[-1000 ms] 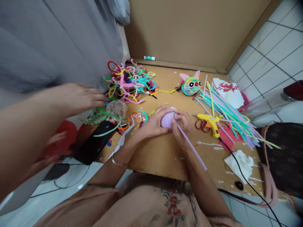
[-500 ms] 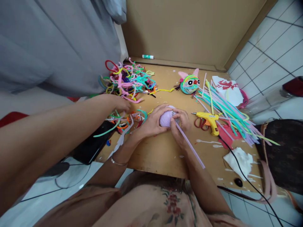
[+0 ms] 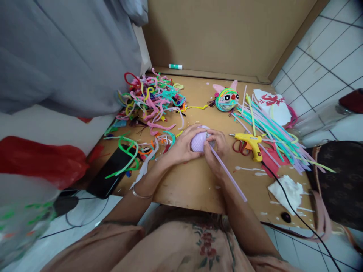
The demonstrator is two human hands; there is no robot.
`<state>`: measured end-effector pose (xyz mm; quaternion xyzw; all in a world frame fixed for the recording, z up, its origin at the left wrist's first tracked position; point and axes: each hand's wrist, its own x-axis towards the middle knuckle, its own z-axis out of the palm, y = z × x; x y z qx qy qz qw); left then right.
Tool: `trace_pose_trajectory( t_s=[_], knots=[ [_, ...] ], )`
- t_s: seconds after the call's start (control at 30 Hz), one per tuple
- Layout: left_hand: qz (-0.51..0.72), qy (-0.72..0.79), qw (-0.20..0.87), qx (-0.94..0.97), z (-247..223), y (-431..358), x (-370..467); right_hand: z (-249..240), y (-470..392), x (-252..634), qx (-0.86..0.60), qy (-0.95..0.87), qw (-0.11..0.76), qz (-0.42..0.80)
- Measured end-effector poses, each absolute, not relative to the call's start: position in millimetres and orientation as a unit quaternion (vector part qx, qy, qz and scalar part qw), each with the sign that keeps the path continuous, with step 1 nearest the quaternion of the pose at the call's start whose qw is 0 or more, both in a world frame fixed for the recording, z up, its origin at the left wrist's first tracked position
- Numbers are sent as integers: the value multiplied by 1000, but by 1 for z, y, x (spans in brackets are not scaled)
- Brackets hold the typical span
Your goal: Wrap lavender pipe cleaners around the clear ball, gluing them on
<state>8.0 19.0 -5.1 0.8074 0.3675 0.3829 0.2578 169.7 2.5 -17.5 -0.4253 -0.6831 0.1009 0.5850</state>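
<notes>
Near the table's front, my left hand (image 3: 184, 145) is closed round a ball (image 3: 198, 142) wrapped in lilac pipe cleaner. My right hand (image 3: 217, 149) pinches a lilac pipe cleaner (image 3: 228, 173) against the ball's right side; its loose end slants down over my right forearm. Part of the ball is hidden by my fingers. Beyond my hands sits a finished-looking ball figure (image 3: 227, 99) with pink ears, eyes and a red nose. To the right lie a yellow hot glue gun (image 3: 251, 142) and red-handled scissors (image 3: 240, 146), partly under it.
A tangled heap of coloured pipe cleaners (image 3: 154, 94) lies at the back left, straight pipe cleaners (image 3: 272, 132) at the right. A black phone-like slab (image 3: 109, 179) rests at the left edge. The glue gun's cable (image 3: 286, 204) crosses the right side, near crumpled tissue (image 3: 287, 192) and a handbag (image 3: 338, 185).
Another person's arm has left the view at the left. Green pipe cleaners now lie over the black slab, and the heap has shifted. My hands stay nearly still on the ball.
</notes>
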Motion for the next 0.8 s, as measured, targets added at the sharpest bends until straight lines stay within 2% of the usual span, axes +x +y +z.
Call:
trace_pose_trajectory(
  t_s=[0.8],
  knots=[
    [407,358,254,801,-9,17,7,-20,2,167,-431,-676,591,91]
  ],
)
